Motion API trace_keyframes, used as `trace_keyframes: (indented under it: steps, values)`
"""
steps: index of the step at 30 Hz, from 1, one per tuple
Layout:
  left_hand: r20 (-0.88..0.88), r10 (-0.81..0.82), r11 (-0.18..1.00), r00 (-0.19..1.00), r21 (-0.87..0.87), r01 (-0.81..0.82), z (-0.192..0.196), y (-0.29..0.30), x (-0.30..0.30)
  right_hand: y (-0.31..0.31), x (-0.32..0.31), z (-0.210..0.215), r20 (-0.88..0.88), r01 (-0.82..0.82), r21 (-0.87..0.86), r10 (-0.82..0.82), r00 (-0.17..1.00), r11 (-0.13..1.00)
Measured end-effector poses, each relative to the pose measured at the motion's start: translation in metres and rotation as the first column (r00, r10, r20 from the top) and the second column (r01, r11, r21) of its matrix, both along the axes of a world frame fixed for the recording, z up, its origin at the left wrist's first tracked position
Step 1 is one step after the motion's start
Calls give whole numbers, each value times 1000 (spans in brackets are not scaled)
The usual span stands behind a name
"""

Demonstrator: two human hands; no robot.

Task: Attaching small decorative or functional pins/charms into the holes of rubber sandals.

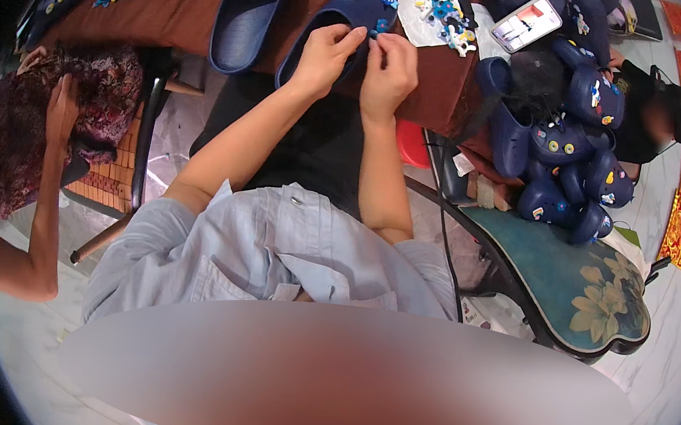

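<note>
A dark blue clog point(346, 16) lies on the brown table point(181, 7) in front of me, with small coloured charms on its top. My left hand point(324, 55) grips the clog's near side. My right hand point(391, 67) pinches a small charm against the clog's upper, fingertips touching the left hand's. A white sheet with several loose charms point(440, 17) lies just right of the clog.
A second dark blue clog point(247, 10) lies to the left. A phone point(526, 23) lies at the right of the table. Several decorated clogs point(567, 145) are piled on a floral chair point(597, 298). A person in patterned clothes point(49, 140) sits to my left; another sits at the far right.
</note>
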State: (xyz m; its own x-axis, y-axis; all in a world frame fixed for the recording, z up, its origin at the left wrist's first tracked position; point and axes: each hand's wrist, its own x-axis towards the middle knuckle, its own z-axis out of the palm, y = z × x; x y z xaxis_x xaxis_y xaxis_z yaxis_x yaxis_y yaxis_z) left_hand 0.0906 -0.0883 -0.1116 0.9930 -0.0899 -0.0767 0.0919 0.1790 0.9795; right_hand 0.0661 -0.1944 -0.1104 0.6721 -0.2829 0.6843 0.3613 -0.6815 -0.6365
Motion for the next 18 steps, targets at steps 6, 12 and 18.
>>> trace_keyframes:
  steps: [6,12,18]
  values:
    - [-10,10,999,1000,42,-10,5,-2,-1,5,-2,2,65,-19,-182,32,997,983]
    - [17,-5,989,1000,150,2,8,-1,1,3,0,3,58,-32,-209,45,997,977]
    - [229,33,913,973,389,-123,17,-1,-3,2,0,4,38,-88,-247,101,994,965]
